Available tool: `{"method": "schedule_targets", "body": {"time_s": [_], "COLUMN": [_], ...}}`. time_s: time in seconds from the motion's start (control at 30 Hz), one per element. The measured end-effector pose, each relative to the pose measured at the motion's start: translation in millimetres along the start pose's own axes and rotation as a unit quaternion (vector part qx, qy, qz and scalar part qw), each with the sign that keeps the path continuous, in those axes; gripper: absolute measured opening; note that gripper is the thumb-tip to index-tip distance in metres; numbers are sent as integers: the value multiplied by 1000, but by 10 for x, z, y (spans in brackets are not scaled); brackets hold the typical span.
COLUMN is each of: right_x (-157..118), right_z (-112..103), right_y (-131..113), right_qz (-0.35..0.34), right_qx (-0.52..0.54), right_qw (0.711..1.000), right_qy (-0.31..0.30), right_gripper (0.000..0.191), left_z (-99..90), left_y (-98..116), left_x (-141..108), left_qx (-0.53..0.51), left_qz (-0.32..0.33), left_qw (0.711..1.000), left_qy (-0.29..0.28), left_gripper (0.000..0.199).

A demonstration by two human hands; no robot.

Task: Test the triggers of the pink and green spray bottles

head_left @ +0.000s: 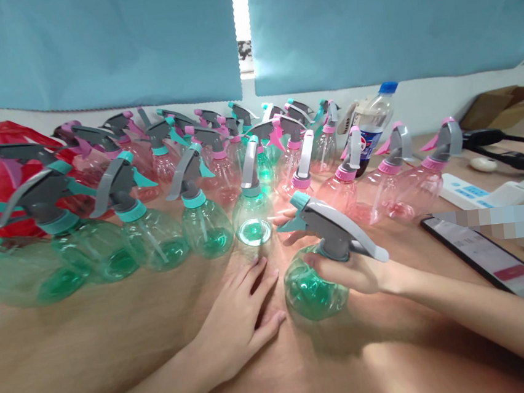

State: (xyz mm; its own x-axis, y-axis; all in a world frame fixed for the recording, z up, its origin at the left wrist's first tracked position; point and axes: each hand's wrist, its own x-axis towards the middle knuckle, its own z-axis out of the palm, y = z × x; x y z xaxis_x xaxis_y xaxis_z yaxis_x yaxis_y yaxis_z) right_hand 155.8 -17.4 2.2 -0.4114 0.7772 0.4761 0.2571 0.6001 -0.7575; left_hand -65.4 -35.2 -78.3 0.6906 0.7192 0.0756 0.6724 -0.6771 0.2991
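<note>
My right hand (357,271) is wrapped round the neck of a green spray bottle (312,287) with a grey and teal trigger head. The bottle tilts slightly, and its far side and some of my fingers are hidden. To its left, my left hand (238,313) lies flat on the table with fingers stretched out, holding nothing. Just beyond my left fingertips stands another green spray bottle (253,216). More green bottles (207,226) line up to the left. Pink spray bottles (336,192) stand in a row behind and to the right of my right hand.
Several rows of pink and green spray bottles fill the back, beside a red plastic bag (6,141). A blue-capped drink bottle (370,124) stands behind the pink ones. To the right are a phone (490,255), a white power strip (465,189) and a cardboard box (503,105).
</note>
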Motion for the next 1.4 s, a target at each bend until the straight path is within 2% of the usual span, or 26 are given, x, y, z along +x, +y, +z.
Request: {"method": "schedule_targets", "body": {"time_s": [0.17, 0.57, 0.67, 0.8, 0.97, 1.3, 1.4], "right_x": [27, -13, 9, -4, -23, 26, 19], "right_z": [3, 8, -4, -18, -25, -17, -8], "right_y": [-26, 13, -12, -26, -54, -108, -103], "right_qz": [1, 12, 3, 32, 79, 66, 62], "right_qx": [-2, 3, 4, 3, -6, 1, 2], "right_qw": [1000, 1000, 1000, 999, 996, 997, 998], "right_qy": [2, 7, 12, -18, -48, -33, -19], "right_gripper": [51, 55, 45, 13, 21, 20, 11], "left_z": [-4, -4, 2, 5, 16, -2, -4], "left_y": [6, -3, -8, -16, -22, -6, -7], "left_x": [4, 9, 13, 8, -7, 24, 17], "left_qx": [14, 9, 7, 5, 7, 15, 12], "left_qz": [-1, 1, 2, 4, 4, -13, -13], "left_qw": [1000, 1000, 1000, 1000, 1000, 999, 999], "left_qy": [-13, -4, -1, -2, -4, -40, -39], "left_gripper": [59, 58, 58, 59, 58, 60, 61]}}
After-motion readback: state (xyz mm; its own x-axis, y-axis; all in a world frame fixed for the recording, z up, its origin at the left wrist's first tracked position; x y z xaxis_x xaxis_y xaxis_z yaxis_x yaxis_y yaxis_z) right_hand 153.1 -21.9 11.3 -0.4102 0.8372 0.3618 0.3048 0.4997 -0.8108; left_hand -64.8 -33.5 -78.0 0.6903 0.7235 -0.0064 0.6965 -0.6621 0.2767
